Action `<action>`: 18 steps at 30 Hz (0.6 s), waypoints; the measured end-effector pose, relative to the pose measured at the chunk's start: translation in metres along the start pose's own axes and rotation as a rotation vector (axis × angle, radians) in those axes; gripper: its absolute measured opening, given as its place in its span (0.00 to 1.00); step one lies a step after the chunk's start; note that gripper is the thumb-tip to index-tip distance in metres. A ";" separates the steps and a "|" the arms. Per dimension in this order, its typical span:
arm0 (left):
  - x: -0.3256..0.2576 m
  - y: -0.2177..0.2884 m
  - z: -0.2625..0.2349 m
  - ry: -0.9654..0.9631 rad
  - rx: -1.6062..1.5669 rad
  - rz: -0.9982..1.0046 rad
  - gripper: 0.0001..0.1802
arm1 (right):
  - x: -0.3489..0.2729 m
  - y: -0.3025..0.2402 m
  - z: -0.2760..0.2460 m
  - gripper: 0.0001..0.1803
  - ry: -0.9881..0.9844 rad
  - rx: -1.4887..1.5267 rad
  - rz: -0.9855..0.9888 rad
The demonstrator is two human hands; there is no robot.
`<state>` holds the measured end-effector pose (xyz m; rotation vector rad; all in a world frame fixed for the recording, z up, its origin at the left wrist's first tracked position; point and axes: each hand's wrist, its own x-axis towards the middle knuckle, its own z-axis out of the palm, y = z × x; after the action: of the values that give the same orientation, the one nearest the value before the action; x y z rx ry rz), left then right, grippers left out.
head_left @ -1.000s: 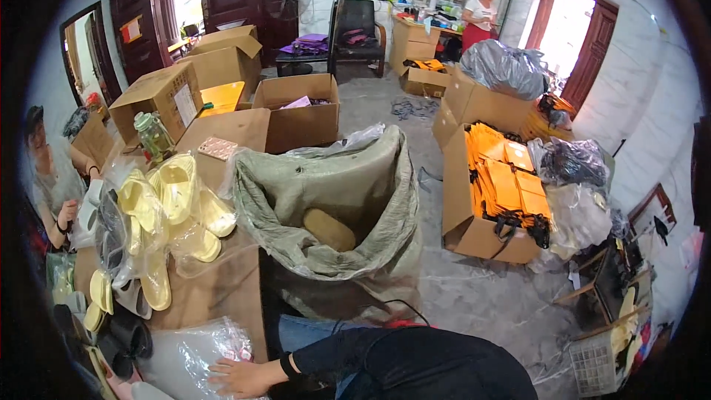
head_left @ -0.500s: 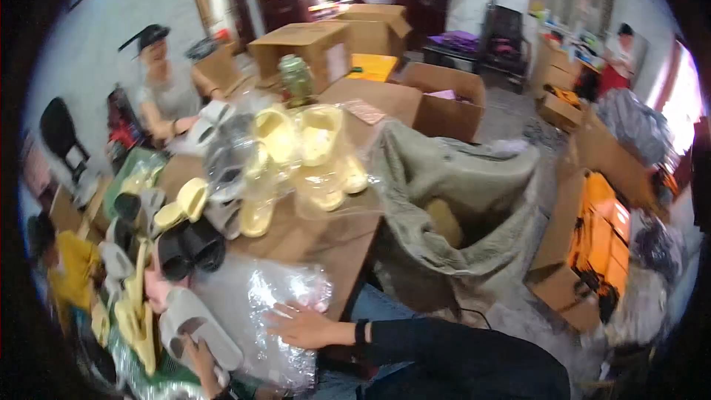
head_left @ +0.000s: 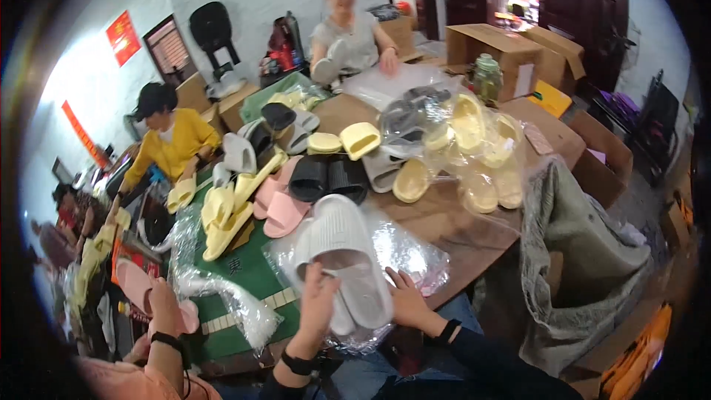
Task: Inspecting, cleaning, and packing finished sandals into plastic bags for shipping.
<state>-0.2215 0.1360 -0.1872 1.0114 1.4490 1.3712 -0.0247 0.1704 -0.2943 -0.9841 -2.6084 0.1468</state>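
Note:
A pair of light grey slippers [head_left: 342,233], one on top of the other, is in front of me above a pile of clear plastic bags [head_left: 411,252]. My left hand [head_left: 318,304] grips the slippers by their left side, with fingers near the strap opening. On the other side my right hand [head_left: 411,302] is open, its fingers stretched over the bags beside the slippers' edge. Black slippers [head_left: 329,179] and pink slippers [head_left: 280,204] lie just beyond.
Bagged yellow slippers [head_left: 468,122] cover the table's far right. At my left a co-worker's hand [head_left: 164,307] holds pink slippers. Two people stand across the table [head_left: 474,244]. A grey cloth-lined container [head_left: 548,304] stands right; cardboard boxes [head_left: 492,41] sit behind.
The view has turned left. The grey slippers have come from the left to the middle, over the bags. My right hand, earlier flat on the bags, is now beside them.

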 end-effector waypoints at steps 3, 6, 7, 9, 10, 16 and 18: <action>-0.001 0.006 0.026 -0.030 0.108 0.030 0.36 | -0.007 -0.010 0.000 0.29 0.279 0.730 0.212; 0.003 0.003 0.055 0.070 0.079 0.003 0.39 | 0.001 -0.015 -0.005 0.32 0.191 0.484 0.176; 0.008 -0.002 0.058 0.096 0.031 0.031 0.40 | 0.003 -0.014 -0.004 0.35 0.192 0.450 0.178; 0.013 -0.027 0.063 0.048 0.308 0.260 0.40 | -0.005 -0.002 0.014 0.36 0.203 0.463 0.202; 0.011 -0.038 0.065 -0.018 0.594 0.474 0.41 | -0.005 0.001 0.021 0.36 0.214 0.479 0.247; -0.054 -0.041 0.049 -0.117 0.899 0.456 0.35 | 0.002 -0.009 -0.003 0.26 0.181 0.659 0.249; -0.068 -0.051 0.035 -0.093 0.987 0.463 0.32 | 0.004 -0.013 -0.005 0.20 0.239 0.588 0.220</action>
<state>-0.1676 0.0778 -0.2343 2.1004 1.9284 0.8219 -0.0337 0.1626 -0.2858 -0.9843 -2.0451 0.7515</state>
